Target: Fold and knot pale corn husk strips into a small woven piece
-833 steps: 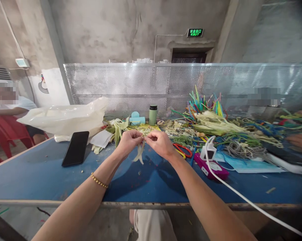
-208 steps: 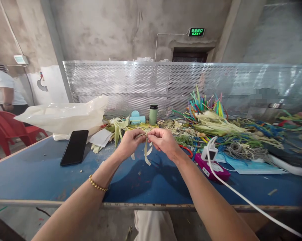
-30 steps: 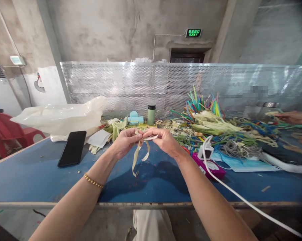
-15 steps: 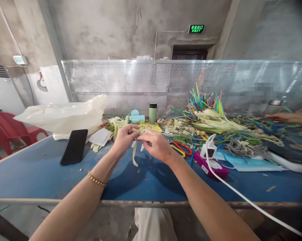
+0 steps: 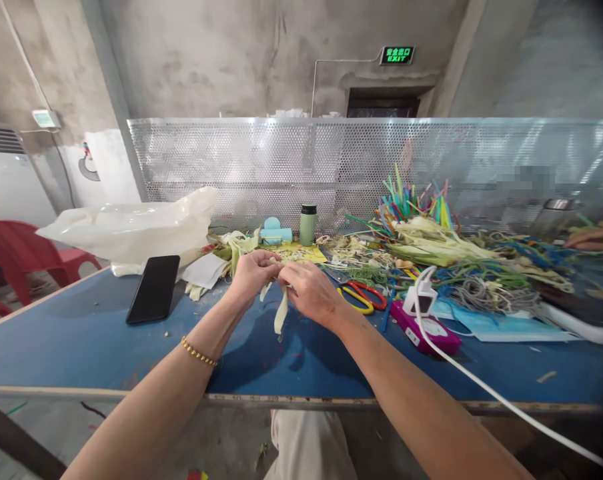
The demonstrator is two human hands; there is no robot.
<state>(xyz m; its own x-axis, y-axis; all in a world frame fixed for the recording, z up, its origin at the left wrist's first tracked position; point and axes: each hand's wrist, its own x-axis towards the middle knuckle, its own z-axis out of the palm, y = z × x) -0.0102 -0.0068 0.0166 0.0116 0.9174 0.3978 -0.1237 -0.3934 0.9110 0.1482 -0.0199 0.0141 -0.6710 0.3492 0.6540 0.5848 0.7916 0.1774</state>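
Pale leafy strip (image 5: 281, 316) is dangling over the surface (image 5: 71, 347), inward of its near edge, the left hand (image 5: 253, 275) and right hand (image 5: 311, 291) are pinching it narrowly, and, to my eye, it could soon be tearing or slipping loose if they are tugging unevenly.

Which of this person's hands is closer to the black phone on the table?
Left. The left hand is off to the right of the black phone; the right hand is farther that way, beyond the left one.
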